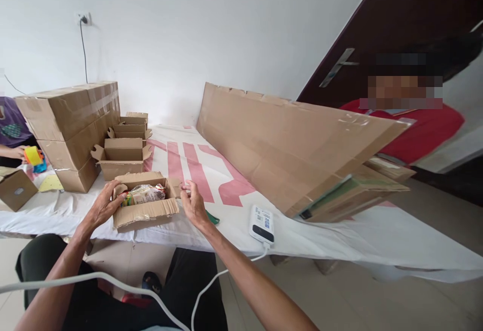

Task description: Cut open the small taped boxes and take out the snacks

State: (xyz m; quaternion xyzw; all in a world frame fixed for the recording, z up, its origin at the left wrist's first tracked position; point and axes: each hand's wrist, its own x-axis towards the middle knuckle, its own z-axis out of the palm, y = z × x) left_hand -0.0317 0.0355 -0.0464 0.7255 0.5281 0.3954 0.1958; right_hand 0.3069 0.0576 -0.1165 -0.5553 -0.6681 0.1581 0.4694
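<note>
An open cardboard box [145, 214] stands in front of me at the table's near edge, its flaps raised. Inside lie clear plastic packets [145, 194] with coloured print; what they hold cannot be made out. My left hand [102, 205] grips the box's left end, thumb over the rim near the packets. At the opposite end, my right hand [195, 204] has its fingers curled in a pinch at the tip of the right flap [172, 187]. A small green object [212, 218] lies partly hidden behind my right wrist.
Several open boxes [124, 154] stand in a row behind, beside stacked taped cartons [64, 140]. A large cardboard panel [279, 145] leans on the right. A white device [261, 224] with a cable lies on the sheeted table. A person's hand holds a tape dispenser [33, 156]; another person [433, 132] is at right.
</note>
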